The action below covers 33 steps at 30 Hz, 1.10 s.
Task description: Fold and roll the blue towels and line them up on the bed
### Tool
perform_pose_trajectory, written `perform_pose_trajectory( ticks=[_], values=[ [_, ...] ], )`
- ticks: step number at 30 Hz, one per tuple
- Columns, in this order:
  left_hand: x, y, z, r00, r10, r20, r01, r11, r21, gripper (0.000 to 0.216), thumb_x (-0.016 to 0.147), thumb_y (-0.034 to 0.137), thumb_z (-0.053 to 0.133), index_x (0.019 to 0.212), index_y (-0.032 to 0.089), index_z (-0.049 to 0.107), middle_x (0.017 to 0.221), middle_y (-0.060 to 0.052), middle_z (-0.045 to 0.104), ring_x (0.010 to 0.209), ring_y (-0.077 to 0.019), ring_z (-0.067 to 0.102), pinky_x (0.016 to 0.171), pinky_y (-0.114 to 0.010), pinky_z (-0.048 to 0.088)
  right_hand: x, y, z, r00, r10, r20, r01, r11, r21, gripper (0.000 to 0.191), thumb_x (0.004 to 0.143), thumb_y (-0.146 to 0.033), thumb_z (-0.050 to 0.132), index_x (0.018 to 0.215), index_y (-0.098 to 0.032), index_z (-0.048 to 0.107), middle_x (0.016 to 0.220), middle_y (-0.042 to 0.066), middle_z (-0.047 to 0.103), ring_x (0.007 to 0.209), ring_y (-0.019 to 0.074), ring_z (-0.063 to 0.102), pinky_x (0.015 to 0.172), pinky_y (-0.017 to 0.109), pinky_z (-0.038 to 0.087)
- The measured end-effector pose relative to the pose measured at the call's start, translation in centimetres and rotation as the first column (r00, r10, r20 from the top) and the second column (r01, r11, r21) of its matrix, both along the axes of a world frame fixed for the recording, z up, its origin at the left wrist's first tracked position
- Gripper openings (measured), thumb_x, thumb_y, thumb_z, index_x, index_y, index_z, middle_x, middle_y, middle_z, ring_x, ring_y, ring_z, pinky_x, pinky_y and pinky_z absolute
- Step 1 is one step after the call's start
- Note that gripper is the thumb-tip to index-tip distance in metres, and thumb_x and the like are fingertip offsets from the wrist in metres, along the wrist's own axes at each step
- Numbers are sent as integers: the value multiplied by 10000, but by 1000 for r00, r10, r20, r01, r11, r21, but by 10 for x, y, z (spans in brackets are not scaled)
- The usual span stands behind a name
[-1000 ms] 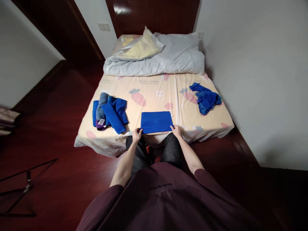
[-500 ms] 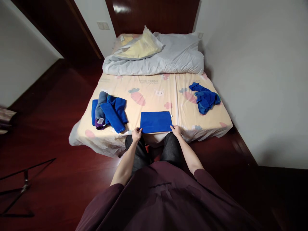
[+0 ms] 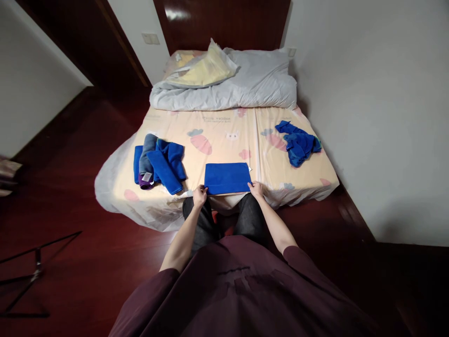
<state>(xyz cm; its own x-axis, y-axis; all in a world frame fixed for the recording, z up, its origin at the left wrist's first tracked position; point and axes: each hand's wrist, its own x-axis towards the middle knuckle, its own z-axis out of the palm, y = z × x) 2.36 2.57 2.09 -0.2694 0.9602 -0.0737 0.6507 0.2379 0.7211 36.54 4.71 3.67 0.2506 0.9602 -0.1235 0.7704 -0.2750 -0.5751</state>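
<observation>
A blue towel lies flat as a rectangle at the near edge of the bed, a small white tag showing at its right side. My left hand pinches its near left corner, fingers closed. At the near right corner, my right hand grips the cloth between thumb and fingers. To the left sits a group of rolled towels, several blue, one grey-blue and one purple. A crumpled blue cloth rests on the right side of the bed.
The bed has a carrot-print sheet. A grey-white quilt and a pale yellow pillow are bunched at the headboard. A white wall stands on the right. Black stand legs are on the floor at left.
The pale sheer cover at the bed's left front corner has shifted and spread outward to the left. My hands and the towel show almost no movement.
</observation>
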Motion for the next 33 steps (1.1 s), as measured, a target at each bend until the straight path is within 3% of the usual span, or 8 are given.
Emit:
perform_pose_trajectory(
  ticks=[4, 7, 11, 14, 19, 27, 33],
  values=[
    [-1, -7, 12, 991, -103, -85, 111, 990, 91, 381, 950, 248, 545, 1304, 175, 667, 1377, -162, 653, 1310, -312, 588, 1173, -467, 423, -5, -10, 5, 999, 44, 12, -46, 986, 160, 344, 996, -296, 529, 1301, -201, 657, 1281, 122, 717, 1170, 256, 664, 1040, 371, 495],
    [1, -12, 16, 927, -302, -223, 338, 929, 149, 422, 983, 274, 513, 1377, 200, 645, 1520, -128, 568, 1442, -314, 472, 1241, -484, 350, -7, -21, 9, 976, 210, 53, -216, 927, 307, 422, 1025, -282, 452, 1403, -186, 613, 1439, 140, 621, 1352, 253, 560, 1176, 413, 418],
    [8, -14, 10, 812, -499, -304, 543, 836, 76, 508, 957, 288, 564, 1455, 197, 597, 1595, -118, 503, 1532, -314, 376, 1276, -495, 302, -9, -32, 8, 873, 470, 130, -487, 826, 283, 451, 1044, -281, 442, 1456, -199, 605, 1552, 109, 554, 1476, 245, 456, 1248, 443, 348],
    [12, -13, 0, 785, -524, -330, 556, 831, 1, 603, 909, 260, 599, 1507, 197, 552, 1630, -124, 457, 1560, -346, 330, 1285, -535, 270, -7, -34, 1, 817, 548, 179, -575, 799, 177, 491, 1031, -269, 473, 1510, -206, 563, 1616, 95, 491, 1545, 251, 375, 1280, 492, 296],
    [15, -5, -14, 777, -510, -370, 529, 847, -55, 746, 820, 118, 531, 1564, 148, 477, 1636, -157, 438, 1549, -355, 355, 1279, -528, 273, -3, -30, -11, 812, 546, 208, -574, 812, 109, 545, 1009, -224, 493, 1552, -177, 508, 1654, 86, 435, 1563, 229, 355, 1274, 437, 315],
    [28, 14, -18, 791, -474, -386, 493, 868, -55, 644, 868, 75, 433, 1504, 91, 537, 1507, -259, 551, 1446, -380, 482, 1228, -555, 310, -18, -2, -5, 825, 498, 268, -507, 861, -39, 500, 952, -151, 568, 1450, -161, 604, 1492, 182, 605, 1414, 293, 536, 1199, 457, 351],
    [28, 16, -11, 801, -467, -375, 484, 873, -52, 581, 906, 76, 394, 1448, 129, 596, 1430, -241, 616, 1382, -353, 543, 1210, -535, 339, -25, 8, 1, 829, 472, 300, -469, 879, -87, 437, 990, -98, 451, 1350, -186, 682, 1204, 208, 747, 1179, 300, 676, 1143, 471, 356]
  ],
)
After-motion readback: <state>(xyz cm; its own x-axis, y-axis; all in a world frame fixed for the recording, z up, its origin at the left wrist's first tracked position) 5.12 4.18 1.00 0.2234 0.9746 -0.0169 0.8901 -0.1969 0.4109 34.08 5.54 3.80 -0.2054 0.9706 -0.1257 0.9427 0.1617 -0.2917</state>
